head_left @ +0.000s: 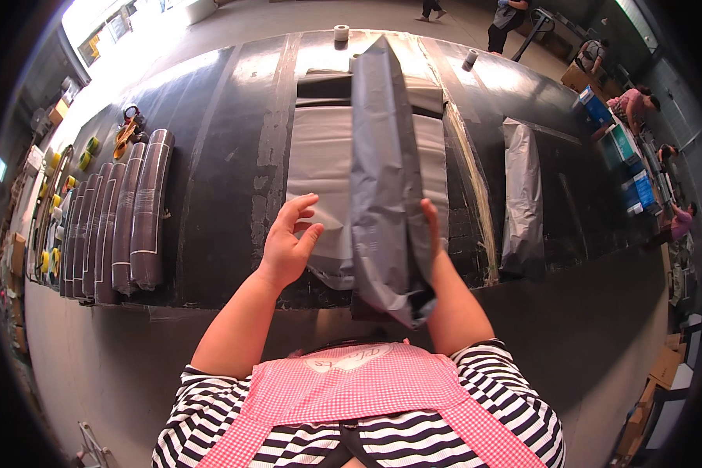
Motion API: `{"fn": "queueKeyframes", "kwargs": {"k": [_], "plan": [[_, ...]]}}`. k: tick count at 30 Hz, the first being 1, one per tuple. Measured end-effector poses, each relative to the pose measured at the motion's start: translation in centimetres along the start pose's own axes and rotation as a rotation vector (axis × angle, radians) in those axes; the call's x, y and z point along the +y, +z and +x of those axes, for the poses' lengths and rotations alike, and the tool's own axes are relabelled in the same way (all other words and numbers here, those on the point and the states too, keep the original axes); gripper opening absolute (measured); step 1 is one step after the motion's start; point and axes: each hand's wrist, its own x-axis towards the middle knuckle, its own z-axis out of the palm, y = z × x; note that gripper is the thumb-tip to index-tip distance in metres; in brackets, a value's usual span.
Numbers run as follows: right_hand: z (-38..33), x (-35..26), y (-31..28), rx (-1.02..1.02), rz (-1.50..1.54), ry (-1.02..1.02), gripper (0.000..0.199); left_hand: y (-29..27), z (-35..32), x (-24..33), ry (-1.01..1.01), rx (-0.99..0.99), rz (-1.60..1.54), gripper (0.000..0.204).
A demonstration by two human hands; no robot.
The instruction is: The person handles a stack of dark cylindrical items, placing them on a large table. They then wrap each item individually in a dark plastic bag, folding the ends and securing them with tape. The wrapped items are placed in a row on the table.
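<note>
Black table point(210, 156): grey mailer bag point(382, 171) between hands, right hand point(431, 234) gripping

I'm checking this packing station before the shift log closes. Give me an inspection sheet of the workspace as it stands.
Surface: black table, worn pale streaks.
Job's things: grey poly mailer bag held on edge above a flat stack of grey bags.
Clutter: dark rolls at left, tape rolls at far edge, another grey bag at right.
Grippers: right hand grips the bag; left hand open, touching nothing.
Cables: nothing seen.
Surroundings: people at blue boxes on the right, cardboard boxes on the floor.
</note>
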Motion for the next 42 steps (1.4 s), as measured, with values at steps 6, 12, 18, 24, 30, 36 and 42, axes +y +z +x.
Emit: {"fn": "queueKeyframes", "kwargs": {"k": [6, 12, 18, 24, 30, 36, 42], "plan": [[-12.4, -14.6, -7.4, 0.495, -0.475, -0.124, 0.073, -0.5, -3.4, -5.4, 0.023, -0.492, 0.758, 0.051], [-11.7, -18.0, -12.1, 0.965, -1.345, -0.234, 0.107, -0.9, -5.2, -6.0, 0.083, -0.487, 0.989, 0.056], [-8.8, -11.5, -6.1, 1.254, -2.358, -0.346, 0.087, -1.2, -9.6, -7.5, 0.213, -0.256, 0.976, 0.049], [-2.0, 5.3, 3.0, -0.101, -1.81, -0.369, 0.065, -2.5, -12.5, -4.5, -0.109, -0.562, 0.738, 0.06], [2.6, 17.2, 2.4, 0.253, -2.282, -0.209, 0.072, -17.0, -7.0, -6.1, -0.14, -0.261, 0.473, 0.04], [3.5, 20.6, 2.3, 0.294, -2.294, -0.225, 0.081, -36.7, -2.9, -10.2, -0.816, 0.273, 1.189, 0.125], [3.8, 21.3, 3.3, 0.313, -2.277, -0.202, 0.078, -37.8, -2.0, -10.0, -0.864, 0.117, 1.166, 0.131]]}}
